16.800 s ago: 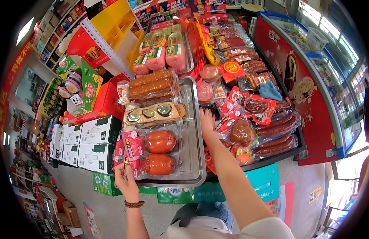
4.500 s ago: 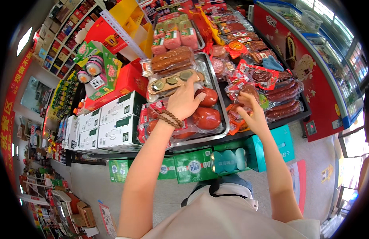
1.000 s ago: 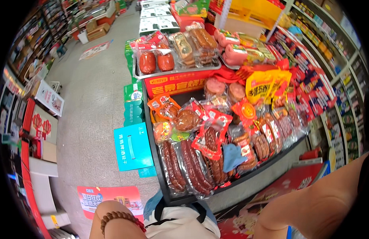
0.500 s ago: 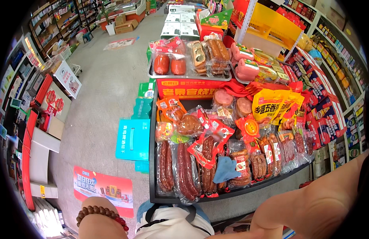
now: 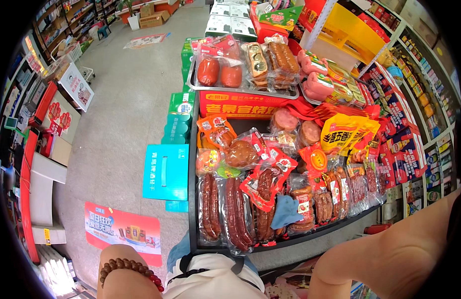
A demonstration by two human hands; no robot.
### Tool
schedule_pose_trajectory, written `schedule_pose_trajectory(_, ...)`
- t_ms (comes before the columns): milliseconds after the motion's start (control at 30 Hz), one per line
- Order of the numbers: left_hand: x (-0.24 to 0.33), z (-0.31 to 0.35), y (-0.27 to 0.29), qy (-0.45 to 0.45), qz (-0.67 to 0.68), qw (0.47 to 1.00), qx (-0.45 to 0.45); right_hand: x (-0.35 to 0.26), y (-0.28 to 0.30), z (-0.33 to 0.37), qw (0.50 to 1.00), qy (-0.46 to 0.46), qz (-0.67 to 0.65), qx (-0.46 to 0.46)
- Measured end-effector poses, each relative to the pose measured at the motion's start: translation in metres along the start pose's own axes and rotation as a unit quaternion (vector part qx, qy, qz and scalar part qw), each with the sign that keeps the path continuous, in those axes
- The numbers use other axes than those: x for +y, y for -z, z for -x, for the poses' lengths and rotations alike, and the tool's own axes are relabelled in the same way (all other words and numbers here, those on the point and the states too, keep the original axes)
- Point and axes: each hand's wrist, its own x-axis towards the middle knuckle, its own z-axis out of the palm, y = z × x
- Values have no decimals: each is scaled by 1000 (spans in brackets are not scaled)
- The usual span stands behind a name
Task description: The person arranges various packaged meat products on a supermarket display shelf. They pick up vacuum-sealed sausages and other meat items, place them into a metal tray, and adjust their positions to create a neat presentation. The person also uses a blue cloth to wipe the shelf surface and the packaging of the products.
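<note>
My left arm, with a brown and red beaded bracelet on it, shows at the lower edge; the left hand is out of the picture. On the right my bent right arm comes in, and its hand is cut off below. In front of my body stands a black display bin of vacuum-packed meats. Long dark sausages lie along its near edge. A crumpled blue cloth rests on the packs beside a red-edged meat pack. Yellow snack bags stand at the bin's right.
Behind the bin a metal tray holds more packed meats. Turquoise cartons stand at its left, next to a grey floor with a printed floor mat. Stocked shelves line the right; a counter stands at left.
The view has shifted slightly, so the tray and bin sit a little further right and the floor mat a little further left. The packs and cloth keep their places. Both hands stay out of view.
</note>
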Motion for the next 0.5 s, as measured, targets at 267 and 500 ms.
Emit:
schedule_pose_trajectory(267, 35, 14, 35, -2, 4, 997, 82, -31, -44, 13, 1000, 2, 15, -4)
schedule_pose_trajectory(500, 65, 66, 92, 40, 126, 972, 195, -74, -75, -4, 999, 40, 6, 3)
